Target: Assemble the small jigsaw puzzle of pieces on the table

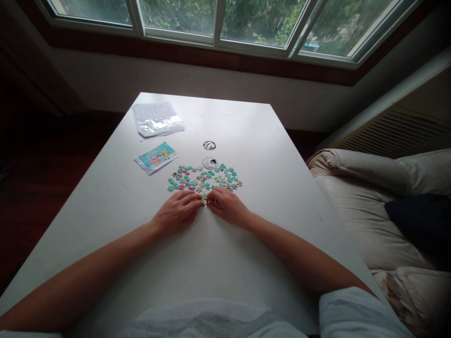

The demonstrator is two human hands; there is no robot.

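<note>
A small cluster of jigsaw puzzle pieces (204, 199), yellow and green in part, lies on the white table between my two hands. My left hand (179, 210) rests on the table with its fingertips closed against the cluster's left side. From the right, my right hand (228, 206) pinches at the same cluster, thumb and fingers together on a puzzle piece. Fingers cover much of these pieces, so I cannot tell how they join. Just beyond my hands spread many loose puzzle pieces (225, 177) in teal, pale green, pink and yellow.
A colourful picture sheet (157, 158) lies left of the pieces, with a clear plastic bag (158, 120) behind it. Two round fittings (210, 163) sit in the white tabletop (275, 244). On the right stands a pale sofa (355, 206); windows (260, 21) line the far wall.
</note>
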